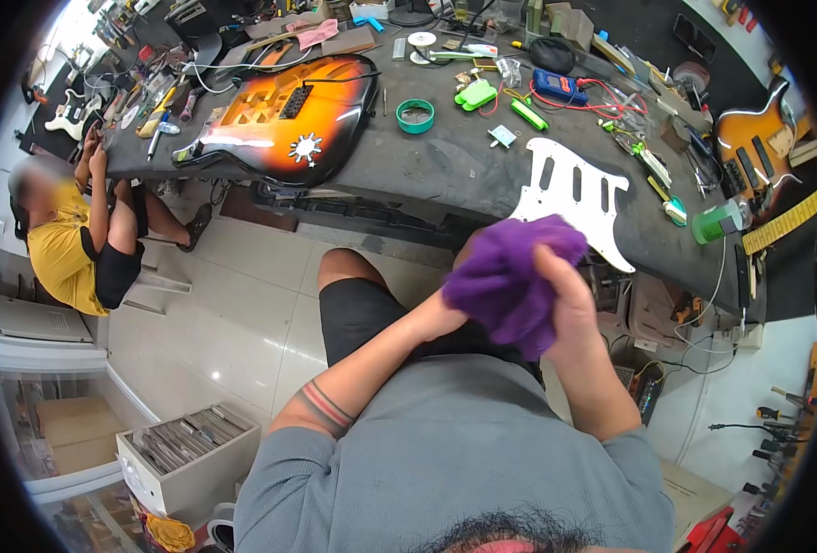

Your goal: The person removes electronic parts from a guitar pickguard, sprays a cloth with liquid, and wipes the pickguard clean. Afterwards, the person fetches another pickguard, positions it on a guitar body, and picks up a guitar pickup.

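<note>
A bunched purple cloth [511,281] is between my two hands, above my lap at the bench's front edge. My right hand [570,300] grips its right side, the thumb lying over the fabric. My left hand [440,315] is at the cloth's lower left, its fingers hidden by the folds. Just beyond the cloth, a white pickguard [579,198] with three slots lies on the bench and juts over its front edge. To the left rests a sunburst guitar body [288,120] with open cavities and a white sun mark.
The dark workbench [427,170] holds a green tape roll [415,116], a blue multimeter [558,87], a green cup [717,221] and many tools. Another guitar [757,138] stands at the right. A person in yellow [63,244] sits at the left. A box [187,452] is at lower left.
</note>
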`<state>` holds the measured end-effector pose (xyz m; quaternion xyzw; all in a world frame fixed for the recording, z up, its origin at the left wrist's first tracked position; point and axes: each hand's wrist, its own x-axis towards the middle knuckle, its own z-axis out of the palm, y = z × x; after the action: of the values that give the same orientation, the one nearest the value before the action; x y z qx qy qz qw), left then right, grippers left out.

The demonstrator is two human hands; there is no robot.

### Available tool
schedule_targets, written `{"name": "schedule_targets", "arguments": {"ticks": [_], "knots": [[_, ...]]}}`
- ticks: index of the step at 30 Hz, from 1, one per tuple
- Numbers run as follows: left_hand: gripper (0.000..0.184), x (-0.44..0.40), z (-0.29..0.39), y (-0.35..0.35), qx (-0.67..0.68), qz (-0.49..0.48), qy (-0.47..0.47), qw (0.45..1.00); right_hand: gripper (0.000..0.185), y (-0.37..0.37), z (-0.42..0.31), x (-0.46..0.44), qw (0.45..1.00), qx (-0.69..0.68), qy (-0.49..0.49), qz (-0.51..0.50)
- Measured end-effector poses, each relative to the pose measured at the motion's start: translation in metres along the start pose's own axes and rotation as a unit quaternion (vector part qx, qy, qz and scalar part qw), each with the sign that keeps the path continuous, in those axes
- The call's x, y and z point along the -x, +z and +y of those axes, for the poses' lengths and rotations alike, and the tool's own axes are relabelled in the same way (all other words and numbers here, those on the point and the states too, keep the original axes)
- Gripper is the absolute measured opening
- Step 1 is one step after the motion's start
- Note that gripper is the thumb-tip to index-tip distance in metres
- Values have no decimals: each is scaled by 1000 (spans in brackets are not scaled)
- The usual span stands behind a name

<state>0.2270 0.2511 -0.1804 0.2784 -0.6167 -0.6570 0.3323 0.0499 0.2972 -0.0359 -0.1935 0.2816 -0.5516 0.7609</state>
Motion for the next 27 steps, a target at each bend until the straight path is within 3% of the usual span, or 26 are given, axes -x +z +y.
{"name": "schedule_targets", "arguments": {"ticks": [1, 2, 4, 8, 9, 11, 13, 14, 15, 17, 19, 20, 22, 25, 27], "knots": [[53, 5, -6, -5, -110, -14, 57, 992, 45, -2, 8, -8, 998, 33, 38, -25], [53, 9, -11, -11, -137, 3, 70, 988, 45, -1, 11, -13, 991, 100, 86, -22], [54, 14, -11, -22, -188, 37, 95, 977, 44, 36, 5, -17, 947, 319, 19, -46], [56, 26, -8, -47, -285, 105, 143, 942, 43, 41, -18, -16, 929, 360, 11, -84], [55, 40, 1, -52, -93, 111, 103, 984, 43, 41, -22, -14, 932, 356, 9, -65], [59, 56, 22, -54, 168, 163, 64, 970, 42, 42, -22, -13, 942, 333, 26, -28], [61, 64, 45, -57, 107, 228, 67, 965, 43, 42, -21, -16, 954, 295, 60, 6], [60, 64, 58, -61, -86, 261, 93, 957, 44, 37, -16, -20, 958, 282, 59, -4], [60, 63, 64, -63, -276, 283, 118, 911, 45, 30, -8, -26, 962, 268, 56, -14], [60, 55, 40, -60, -177, 292, 190, 920, 49, 29, -2, -31, 972, 222, 58, -39], [58, 50, 48, -52, 47, 269, 189, 943, 49, 22, 3, -32, 976, 202, 70, -37], [57, 51, 60, -48, 219, 234, 142, 937, 49, 15, 7, -32, 978, 191, 73, -32], [54, 48, 70, -45, 357, 192, 81, 911, 50, 1, 18, -30, 975, 209, 71, -12], [45, 41, 74, -47, 220, 235, 84, 943, 48, -15, 10, -16, 969, 224, 73, -76], [49, 29, 97, -53, 220, 180, 142, 948, 45, -41, 6, -2, 959, 270, 83, -10]]}}
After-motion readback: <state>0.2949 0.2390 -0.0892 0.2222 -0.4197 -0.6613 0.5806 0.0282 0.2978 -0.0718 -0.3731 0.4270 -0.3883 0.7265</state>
